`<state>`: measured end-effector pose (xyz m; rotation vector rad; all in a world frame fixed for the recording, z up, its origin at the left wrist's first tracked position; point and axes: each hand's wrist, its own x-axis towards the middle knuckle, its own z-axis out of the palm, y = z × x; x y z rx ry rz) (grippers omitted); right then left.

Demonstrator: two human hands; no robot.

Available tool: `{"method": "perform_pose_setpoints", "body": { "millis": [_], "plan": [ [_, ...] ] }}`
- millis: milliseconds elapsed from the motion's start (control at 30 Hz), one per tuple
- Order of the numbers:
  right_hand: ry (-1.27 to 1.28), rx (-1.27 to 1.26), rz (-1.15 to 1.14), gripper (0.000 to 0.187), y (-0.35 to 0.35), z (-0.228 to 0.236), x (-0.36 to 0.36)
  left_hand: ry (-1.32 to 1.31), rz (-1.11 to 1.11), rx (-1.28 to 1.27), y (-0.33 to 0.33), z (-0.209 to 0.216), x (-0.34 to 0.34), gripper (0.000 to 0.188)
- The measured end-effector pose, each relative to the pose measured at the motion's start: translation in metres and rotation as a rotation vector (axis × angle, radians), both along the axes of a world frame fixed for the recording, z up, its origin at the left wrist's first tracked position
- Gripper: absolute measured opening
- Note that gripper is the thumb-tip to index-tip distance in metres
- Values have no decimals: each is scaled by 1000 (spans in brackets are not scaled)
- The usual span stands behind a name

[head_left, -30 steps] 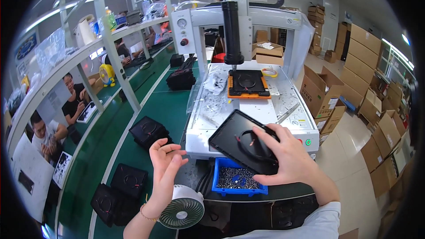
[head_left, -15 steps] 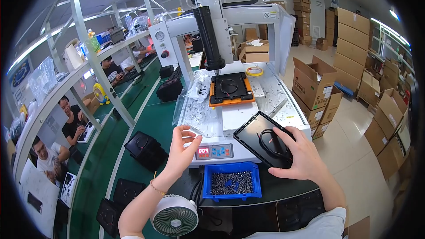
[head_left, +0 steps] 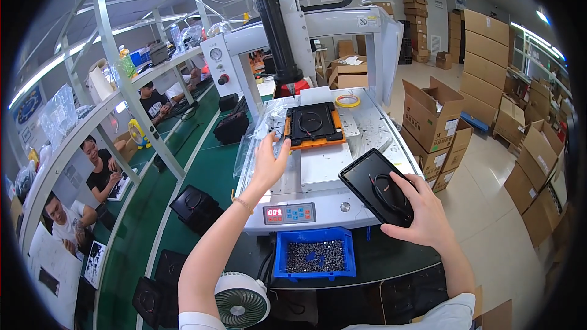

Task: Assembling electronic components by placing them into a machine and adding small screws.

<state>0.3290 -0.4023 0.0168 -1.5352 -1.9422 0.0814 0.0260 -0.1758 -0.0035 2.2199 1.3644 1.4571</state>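
Observation:
My right hand [head_left: 422, 211] grips a black rectangular panel [head_left: 361, 180] by its near right side, tilted above the machine's front edge. A coiled black cable lies on the panel's face under my fingers. My left hand [head_left: 271, 162] is open, its fingers spread beside the near left corner of an orange fixture [head_left: 318, 143]. A second black panel [head_left: 330, 116] with a looped cable [head_left: 310, 123] sits in that fixture on the white machine bed. Whether my fingertips touch the fixture, I cannot tell. Above it hangs the machine's black cylinder [head_left: 280, 43] with a thin tip.
A blue bin [head_left: 314, 274] of small dark parts stands before the control panel [head_left: 289, 212]. Beside my left forearm are a fan [head_left: 241, 299] and stacked black panels [head_left: 195, 205]. Yellow tape [head_left: 347, 101] lies on the bed. Several people sit at left; cartons [head_left: 431, 116] stand right.
My left hand has reached forward from above the control panel to the fixture. My right hand has shifted the held panel slightly right. The cylinder has moved left and back, away from the fixture.

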Motion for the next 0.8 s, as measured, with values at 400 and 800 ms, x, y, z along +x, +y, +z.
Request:
{"method": "perform_pose_setpoints", "body": {
  "millis": [400,800],
  "plan": [
    [44,73,-133,91,-15,-1,41,102,146,-198,21,7,24,83],
    [62,6,-149,90,37,13,48,589,420,-553,-8,66,107,129]
  ]
}}
